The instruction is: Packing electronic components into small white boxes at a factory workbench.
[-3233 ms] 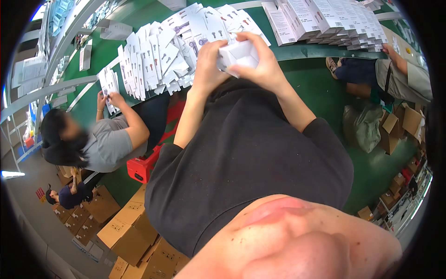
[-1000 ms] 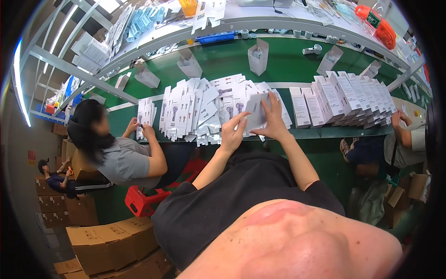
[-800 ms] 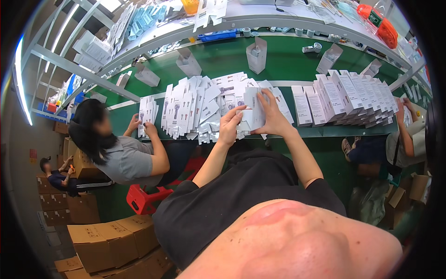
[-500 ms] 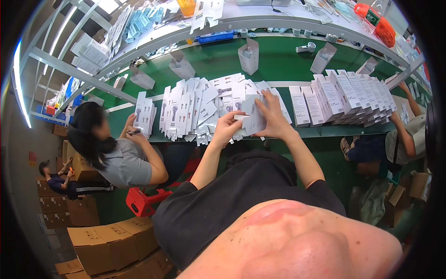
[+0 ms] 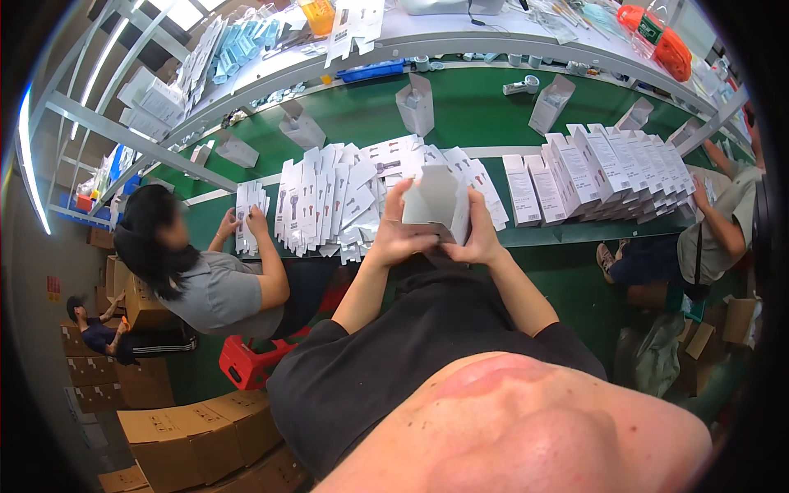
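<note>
A white paper box [image 5: 436, 201] is squared out into a hollow shape, its grey inner side showing. My left hand [image 5: 396, 234] grips its left side, with fingers and thumb around the lower edge. Along the opposite side, my right hand [image 5: 479, 233] holds the same box. Just beyond my hands, a spread of flat white printed cartons [image 5: 333, 201] overlaps on the bench. To the right stands a slanted row of formed white boxes [image 5: 604, 172].
Several open boxes [image 5: 415, 107] stand on the green belt [image 5: 353, 107] behind. A metal-edged shelf [image 5: 460, 41] crosses above. A co-worker [image 5: 197, 255] handles cartons at left; another person [image 5: 723, 214] is at right. Brown cartons [image 5: 189, 435] and a red stool [image 5: 246, 361] are behind.
The flat carton between my hands has been opened out into a box shape, and both hands now hold its sides. Boxes on the belt have shifted left. The left co-worker's hand has moved onto the cartons.
</note>
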Motion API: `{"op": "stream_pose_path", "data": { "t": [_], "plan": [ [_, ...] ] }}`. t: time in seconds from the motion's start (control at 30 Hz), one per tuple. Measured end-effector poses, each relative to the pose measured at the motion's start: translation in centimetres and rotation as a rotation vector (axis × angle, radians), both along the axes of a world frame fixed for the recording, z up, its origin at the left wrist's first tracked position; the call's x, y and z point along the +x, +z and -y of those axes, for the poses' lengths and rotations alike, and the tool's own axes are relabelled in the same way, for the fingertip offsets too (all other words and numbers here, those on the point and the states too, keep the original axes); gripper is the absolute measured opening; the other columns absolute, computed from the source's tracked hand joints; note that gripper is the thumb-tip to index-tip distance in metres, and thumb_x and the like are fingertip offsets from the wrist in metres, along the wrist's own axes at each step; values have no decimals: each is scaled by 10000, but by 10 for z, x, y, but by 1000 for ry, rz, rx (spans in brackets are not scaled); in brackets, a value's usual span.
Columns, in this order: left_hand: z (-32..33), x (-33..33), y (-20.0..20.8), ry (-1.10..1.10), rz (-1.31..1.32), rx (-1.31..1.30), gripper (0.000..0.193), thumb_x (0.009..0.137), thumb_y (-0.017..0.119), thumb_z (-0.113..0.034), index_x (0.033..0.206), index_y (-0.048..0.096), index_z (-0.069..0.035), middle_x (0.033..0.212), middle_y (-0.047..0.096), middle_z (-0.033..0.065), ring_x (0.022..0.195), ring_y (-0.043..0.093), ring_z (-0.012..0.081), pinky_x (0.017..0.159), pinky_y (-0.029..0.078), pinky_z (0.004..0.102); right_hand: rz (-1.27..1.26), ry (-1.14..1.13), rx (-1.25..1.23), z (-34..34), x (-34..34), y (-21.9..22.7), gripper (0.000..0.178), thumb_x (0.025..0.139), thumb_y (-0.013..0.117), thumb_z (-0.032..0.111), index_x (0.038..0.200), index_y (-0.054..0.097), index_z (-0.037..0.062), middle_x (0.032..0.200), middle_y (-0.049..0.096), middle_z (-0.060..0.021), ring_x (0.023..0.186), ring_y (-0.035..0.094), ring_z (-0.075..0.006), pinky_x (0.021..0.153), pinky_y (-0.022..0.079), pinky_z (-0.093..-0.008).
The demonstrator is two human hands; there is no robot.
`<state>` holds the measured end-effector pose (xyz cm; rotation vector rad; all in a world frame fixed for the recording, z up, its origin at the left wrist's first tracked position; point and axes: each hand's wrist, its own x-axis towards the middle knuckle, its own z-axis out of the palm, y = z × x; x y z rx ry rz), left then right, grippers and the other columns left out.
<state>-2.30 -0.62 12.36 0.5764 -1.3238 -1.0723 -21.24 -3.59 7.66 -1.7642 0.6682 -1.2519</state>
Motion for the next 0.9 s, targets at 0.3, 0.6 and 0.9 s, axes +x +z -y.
{"op": "stream_pose_path", "data": {
  "t": [0.3,0.6,0.9],
  "plan": [
    [14,-33,3,25,-52,-21,610,877,553,-97,1466,391,-88,1451,487,161,1343,440,295,1134,316,412,223,-178,185,-11,13,59,470,895,564,147,1338,482,12,1278,562,-159,1164,531,-294,1055,382,-384],
    [22,-33,-9,26,85,151,403,894,484,-58,1296,486,-64,1472,431,172,1383,369,325,1176,226,432,77,-215,280,-11,17,61,400,907,485,86,1300,510,14,1308,536,-149,1225,485,-270,1106,306,-377],
    [13,-27,-17,12,259,181,134,918,483,-144,1029,504,-71,1512,392,171,1392,345,351,1175,223,447,20,-252,333,-10,17,48,481,811,485,91,1287,526,31,1250,567,-143,1124,526,-273,1024,378,-331]
  ]
}}
